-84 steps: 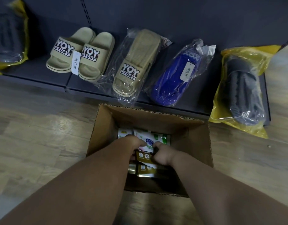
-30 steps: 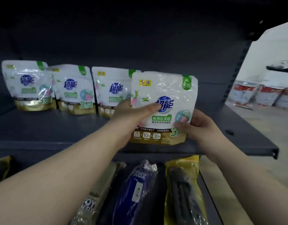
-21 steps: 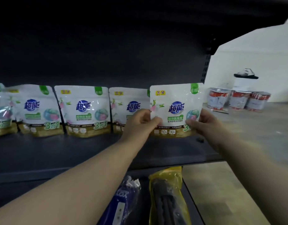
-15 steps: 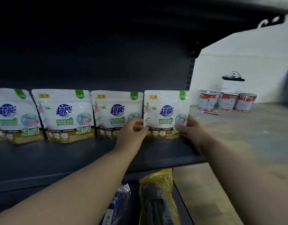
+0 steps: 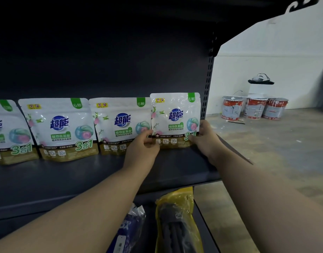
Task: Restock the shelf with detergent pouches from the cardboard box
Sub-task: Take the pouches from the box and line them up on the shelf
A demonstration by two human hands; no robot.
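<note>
The pouch stands upright on the dark shelf, last in a row of pouches. The left hand pinches its bottom corner at 7 o'clock; the right hand grips the corner at 5 o'clock.

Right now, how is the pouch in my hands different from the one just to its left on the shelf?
The held pouch is gripped at its lower corners by the left hand and right hand; the neighbouring pouch stands free. The held pouch ends the row by the shelf upright and its top sits slightly higher. Its left edge overlaps the neighbouring pouch. Both are upright and show the same white, green and gold design.
</note>
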